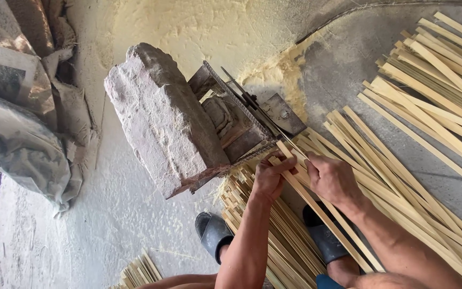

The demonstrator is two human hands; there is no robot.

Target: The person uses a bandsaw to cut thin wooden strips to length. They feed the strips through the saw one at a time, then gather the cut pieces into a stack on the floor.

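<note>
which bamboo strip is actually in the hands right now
The long pale strip running diagonally between both hands up to the blade; the others lie loose in piles.

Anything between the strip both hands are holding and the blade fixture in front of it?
Nothing visible. The left hand and right hand grip the bamboo strip, and its front end already sits against the metal blade fixture beside the stone block. No other object lies across that gap.

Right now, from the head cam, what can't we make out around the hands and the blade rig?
- Head view: left hand and right hand cover the bamboo strip where they hold it.
- Blade edge: too thin to judge.
- Stone block hides the metal frame base.
- Strip piles: cut off by the right edge.
</note>
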